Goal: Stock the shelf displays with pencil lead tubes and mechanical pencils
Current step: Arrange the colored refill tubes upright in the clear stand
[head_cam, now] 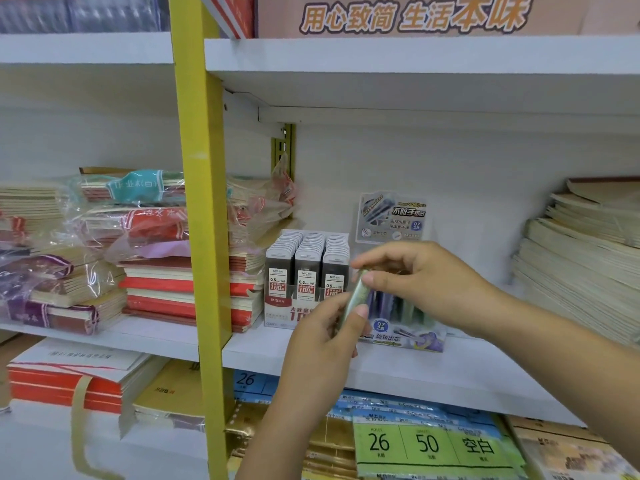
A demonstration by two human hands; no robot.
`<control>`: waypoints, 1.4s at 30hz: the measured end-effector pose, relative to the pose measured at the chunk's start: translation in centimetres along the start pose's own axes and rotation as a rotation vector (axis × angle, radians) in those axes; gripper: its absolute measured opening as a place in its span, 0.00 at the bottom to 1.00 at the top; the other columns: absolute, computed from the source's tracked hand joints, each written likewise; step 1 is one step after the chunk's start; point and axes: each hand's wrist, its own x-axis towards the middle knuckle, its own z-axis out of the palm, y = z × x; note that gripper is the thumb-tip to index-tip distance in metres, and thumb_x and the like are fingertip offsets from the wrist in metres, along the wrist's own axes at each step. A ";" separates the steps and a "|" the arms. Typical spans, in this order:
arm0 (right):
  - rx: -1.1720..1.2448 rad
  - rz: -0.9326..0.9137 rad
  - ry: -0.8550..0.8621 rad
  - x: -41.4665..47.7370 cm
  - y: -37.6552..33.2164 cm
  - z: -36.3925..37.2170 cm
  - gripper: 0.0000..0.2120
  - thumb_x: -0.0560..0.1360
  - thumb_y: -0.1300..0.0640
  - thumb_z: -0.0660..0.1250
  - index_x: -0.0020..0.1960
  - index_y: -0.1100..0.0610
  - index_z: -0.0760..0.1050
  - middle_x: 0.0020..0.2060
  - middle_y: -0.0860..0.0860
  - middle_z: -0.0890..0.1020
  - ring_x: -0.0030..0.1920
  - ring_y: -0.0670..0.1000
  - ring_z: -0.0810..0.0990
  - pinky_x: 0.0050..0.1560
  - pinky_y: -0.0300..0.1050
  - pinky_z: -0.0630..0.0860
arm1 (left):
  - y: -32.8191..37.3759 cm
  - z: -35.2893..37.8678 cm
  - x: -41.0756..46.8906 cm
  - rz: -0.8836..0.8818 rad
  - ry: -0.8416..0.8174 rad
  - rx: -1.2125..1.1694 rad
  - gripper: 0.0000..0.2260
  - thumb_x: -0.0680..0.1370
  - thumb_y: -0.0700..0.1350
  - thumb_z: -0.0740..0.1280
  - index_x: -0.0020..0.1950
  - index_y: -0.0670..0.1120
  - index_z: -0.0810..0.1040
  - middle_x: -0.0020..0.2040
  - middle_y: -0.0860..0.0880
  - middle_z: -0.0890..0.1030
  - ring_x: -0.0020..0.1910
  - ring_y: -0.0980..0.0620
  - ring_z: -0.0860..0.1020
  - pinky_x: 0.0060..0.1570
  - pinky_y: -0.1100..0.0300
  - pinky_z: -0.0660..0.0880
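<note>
Head view: both hands are raised in front of the middle shelf board. The left hand pinches the lower part of a pale green stick between thumb and fingers. The right hand grips its upper end with thumb and forefinger. The stick is tilted and motion-blurred, so I cannot tell whether it is a lead tube or a pencil. It is held in the air just above the left end of the purple display tray, whose slots hold upright purple and green pieces; how full they are is hidden by the hands. Its backing card stands upright against the rear wall. Just left of it, close enough that I cannot tell if they touch, is the clear lead-tube box with three packed rows of dark 0.5 HB cases. A stack of red notebooks sits just beside the box's left edge, behind the yellow upright. To the right of the purple tray a wide strip of bare white board runs to the cream paper stacks, well apart from the tray. The front lip of the board is bare in front of both displays. There is generous headroom up to the upper shelf. Below the lip lie green loose-leaf packs marked 26 and 50.
</note>
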 end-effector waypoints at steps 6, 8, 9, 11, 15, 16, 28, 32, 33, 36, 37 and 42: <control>-0.010 0.042 0.346 2.9 1.0 -5.5 0.07 0.75 0.61 0.70 0.52 0.54 0.76 0.40 0.53 0.84 0.35 0.42 0.81 0.36 0.32 0.75 | -1.2 1.6 0.2 0.165 0.111 0.448 0.15 0.78 0.56 0.67 0.65 0.62 0.75 0.57 0.69 0.72 0.59 0.67 0.68 0.56 0.76 0.63; -0.120 0.067 0.383 4.6 2.0 -7.1 0.08 0.75 0.62 0.70 0.51 0.54 0.74 0.44 0.56 0.83 0.39 0.47 0.82 0.38 0.34 0.75 | -1.7 2.0 0.1 0.248 0.085 0.574 0.17 0.79 0.56 0.67 0.68 0.59 0.75 0.60 0.67 0.71 0.63 0.66 0.64 0.60 0.77 0.57; -0.207 0.088 0.376 5.4 2.6 -7.5 0.09 0.75 0.62 0.70 0.51 0.54 0.74 0.45 0.56 0.82 0.41 0.50 0.82 0.40 0.36 0.75 | -2.0 2.2 0.0 0.275 0.066 0.621 0.17 0.79 0.56 0.66 0.68 0.59 0.74 0.62 0.65 0.72 0.64 0.66 0.64 0.61 0.75 0.57; -0.397 0.135 0.337 6.8 3.7 -7.8 0.08 0.74 0.61 0.71 0.51 0.54 0.75 0.47 0.55 0.82 0.45 0.52 0.80 0.41 0.38 0.72 | -2.5 2.5 -0.1 0.304 0.030 0.685 0.18 0.80 0.59 0.63 0.69 0.59 0.73 0.64 0.63 0.72 0.65 0.64 0.64 0.65 0.70 0.58; -0.594 0.173 0.208 8.4 5.3 -7.2 0.09 0.73 0.62 0.70 0.53 0.57 0.77 0.49 0.55 0.81 0.48 0.52 0.78 0.46 0.40 0.70 | -3.1 2.7 -0.3 0.336 0.008 0.752 0.22 0.78 0.63 0.57 0.70 0.59 0.73 0.64 0.62 0.73 0.66 0.62 0.64 0.65 0.66 0.59; -0.618 0.184 0.170 8.7 5.6 -7.0 0.09 0.73 0.62 0.70 0.53 0.58 0.78 0.48 0.54 0.80 0.47 0.52 0.77 0.46 0.40 0.71 | -3.1 2.6 -0.3 0.337 0.007 0.756 0.22 0.78 0.63 0.56 0.70 0.59 0.72 0.65 0.63 0.73 0.66 0.62 0.64 0.64 0.67 0.58; -0.680 0.225 -0.022 9.6 6.4 -6.0 0.06 0.74 0.63 0.70 0.47 0.56 0.74 0.37 0.46 0.76 0.38 0.47 0.77 0.38 0.37 0.72 | -3.3 2.4 -0.1 0.354 0.018 0.741 0.19 0.80 0.57 0.63 0.71 0.59 0.74 0.65 0.62 0.75 0.65 0.61 0.64 0.64 0.67 0.57; -0.708 0.191 -0.021 9.8 6.7 -5.9 0.06 0.74 0.63 0.70 0.46 0.55 0.75 0.37 0.44 0.76 0.37 0.44 0.75 0.34 0.31 0.67 | -3.4 2.4 -0.2 0.363 0.021 0.735 0.18 0.80 0.57 0.63 0.70 0.59 0.73 0.64 0.62 0.75 0.65 0.62 0.64 0.65 0.66 0.58; -0.701 0.193 -0.031 9.8 6.8 -5.8 0.06 0.74 0.63 0.70 0.46 0.55 0.75 0.37 0.45 0.76 0.37 0.44 0.75 0.34 0.32 0.67 | -3.4 2.4 -0.2 0.364 0.023 0.734 0.18 0.80 0.57 0.63 0.70 0.59 0.73 0.64 0.62 0.75 0.65 0.62 0.64 0.65 0.66 0.58; -0.699 0.209 -0.077 10.0 7.1 -5.8 0.04 0.74 0.62 0.70 0.47 0.56 0.78 0.39 0.46 0.78 0.39 0.44 0.76 0.38 0.35 0.70 | -3.5 2.4 -0.1 0.369 0.023 0.734 0.18 0.80 0.57 0.62 0.70 0.59 0.73 0.64 0.63 0.75 0.65 0.62 0.63 0.65 0.66 0.59; -0.725 0.212 -0.093 10.1 7.1 -5.8 0.03 0.75 0.62 0.70 0.48 0.56 0.79 0.41 0.47 0.79 0.42 0.45 0.77 0.41 0.36 0.70 | -3.5 2.3 -0.1 0.370 0.023 0.735 0.18 0.80 0.57 0.62 0.70 0.59 0.73 0.64 0.63 0.75 0.65 0.62 0.63 0.65 0.66 0.59; -0.802 0.246 -0.150 10.3 7.5 -5.7 0.06 0.76 0.60 0.69 0.51 0.57 0.82 0.48 0.48 0.82 0.46 0.44 0.75 0.48 0.37 0.67 | -3.7 2.3 -0.1 0.377 0.026 0.732 0.18 0.80 0.57 0.62 0.70 0.59 0.74 0.64 0.63 0.75 0.65 0.63 0.63 0.63 0.67 0.58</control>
